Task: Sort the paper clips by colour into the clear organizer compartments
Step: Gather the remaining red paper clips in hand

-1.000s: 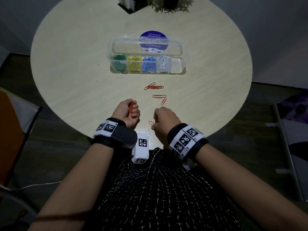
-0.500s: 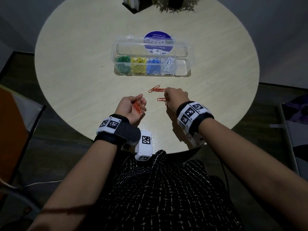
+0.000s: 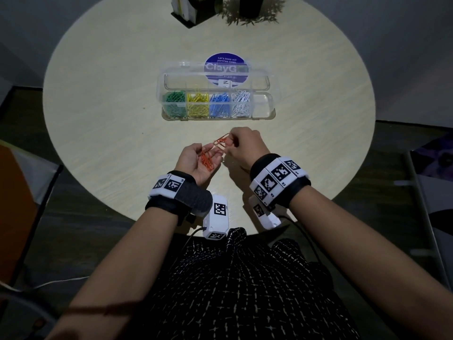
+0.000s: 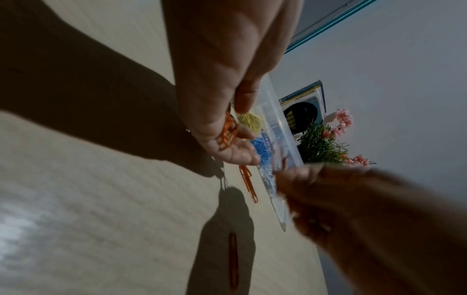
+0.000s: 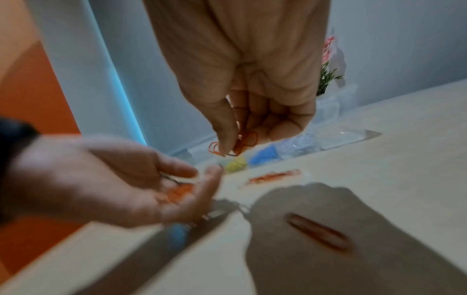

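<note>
The clear organizer (image 3: 263, 105) lies open mid-table and holds green (image 3: 175, 104), yellow (image 3: 197, 104), blue (image 3: 219, 104) and white clips (image 3: 241, 104); its rightmost compartment is bare. My left hand (image 3: 208, 153) is palm up with loose fingers, and several orange clips (image 3: 207, 161) lie in the palm. Just beyond its fingertips my right hand (image 3: 230, 143) pinches a few orange clips (image 5: 235, 146) between thumb and fingers. More orange clips lie on the table: a small cluster (image 5: 275, 176) near the organizer and one (image 5: 318, 231) under the right hand's shadow.
The round pale wooden table (image 3: 98, 119) carries a potted plant (image 3: 252, 11) and a black holder (image 3: 188, 11) at its far edge. A blue round sticker (image 3: 225, 67) sits under the organizer lid. An orange chair (image 3: 14, 204) stands to the left.
My right hand reached forward to the loose orange clips, picked some up and brought them over to the left hand. The left hand turned from a fist to an open palm.
</note>
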`<state>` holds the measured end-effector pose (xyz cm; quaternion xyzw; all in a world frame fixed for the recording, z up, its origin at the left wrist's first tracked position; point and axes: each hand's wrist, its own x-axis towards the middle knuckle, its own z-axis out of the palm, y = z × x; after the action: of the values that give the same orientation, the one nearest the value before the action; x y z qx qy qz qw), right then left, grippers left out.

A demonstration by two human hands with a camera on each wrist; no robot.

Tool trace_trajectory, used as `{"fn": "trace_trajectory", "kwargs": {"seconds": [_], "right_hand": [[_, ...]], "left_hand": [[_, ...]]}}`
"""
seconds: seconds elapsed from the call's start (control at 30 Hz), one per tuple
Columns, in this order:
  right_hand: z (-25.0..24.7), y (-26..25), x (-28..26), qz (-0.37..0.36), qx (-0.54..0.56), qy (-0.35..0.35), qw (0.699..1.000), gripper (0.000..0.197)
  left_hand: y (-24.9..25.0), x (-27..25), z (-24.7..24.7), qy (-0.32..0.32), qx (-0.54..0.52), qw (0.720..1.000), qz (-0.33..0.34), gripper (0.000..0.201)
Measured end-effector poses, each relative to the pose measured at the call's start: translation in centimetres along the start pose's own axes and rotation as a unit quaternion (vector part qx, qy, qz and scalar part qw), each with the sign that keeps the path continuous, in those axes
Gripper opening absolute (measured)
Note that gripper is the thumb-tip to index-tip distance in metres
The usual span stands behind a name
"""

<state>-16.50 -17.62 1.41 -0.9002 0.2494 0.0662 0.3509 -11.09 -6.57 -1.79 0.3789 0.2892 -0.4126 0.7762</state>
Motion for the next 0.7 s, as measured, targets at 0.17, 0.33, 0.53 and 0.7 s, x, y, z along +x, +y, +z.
{"fn": "trace_trajectory", "kwargs": {"seconds": [0.17, 0.33, 0.53, 0.7], "right_hand": [[-0.2, -1.6, 1.4, -0.027, 0.06, 0.01, 0.998, 0.003], [-0.2, -0.2, 3.9, -0.074, -0.135, -0.017, 0.988, 0.025], [1.0, 1.3, 4.2, -0.119, -0.256, -0.044, 0.958, 0.024], [1.1, 1.8, 3.9, -0.086, -0.26, -0.031, 0.961, 0.024]], "left_hand": [[0.0, 0.5, 0.2, -0.01, 0.006, 1.0, -0.019, 0.052], [0.9, 0.8, -0.4, 0.016, 0.057, 0.997, -0.041, 0.042], [1.8, 1.0, -0.7, 0.029, 0.045, 0.998, -0.021, 0.04], [1.8, 1.0, -0.5, 0.037, 0.009, 0.999, -0.007, 0.038]]}}
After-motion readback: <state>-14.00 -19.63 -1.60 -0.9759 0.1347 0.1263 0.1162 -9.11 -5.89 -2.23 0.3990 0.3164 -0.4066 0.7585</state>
